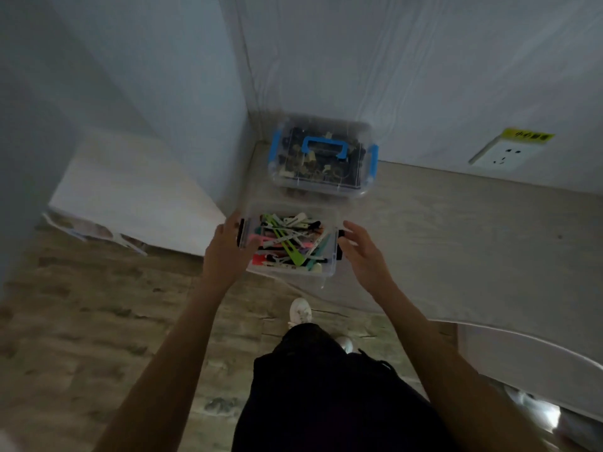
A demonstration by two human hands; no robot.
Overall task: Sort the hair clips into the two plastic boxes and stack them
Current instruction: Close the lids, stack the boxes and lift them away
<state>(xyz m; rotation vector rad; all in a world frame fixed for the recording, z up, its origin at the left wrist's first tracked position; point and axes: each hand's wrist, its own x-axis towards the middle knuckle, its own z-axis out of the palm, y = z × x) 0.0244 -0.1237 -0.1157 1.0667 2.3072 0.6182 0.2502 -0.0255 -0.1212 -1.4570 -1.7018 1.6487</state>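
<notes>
Shoes [300, 313] and dark trousers [326, 402] show at the bottom, over a wood-patterned floor [98, 321]. Both forearms reach forward to a clear plastic box [290, 246] full of coloured hair clips [287, 243], which sits at the near edge of a pale surface [456, 239]. The left hand [228, 249] lies against the box's left end, by its black latch, fingers curved round the side. The right hand [362, 252] is just beside the right end, fingers spread and relaxed; whether it touches the box is unclear. Beyond, touching or nearly touching the first box, stands a second clear box [323, 158] with a closed lid, blue handle and blue latches, holding dark clips, tucked into the corner of the walls. A wall socket [502, 154] with a yellow label sits to the right.
</notes>
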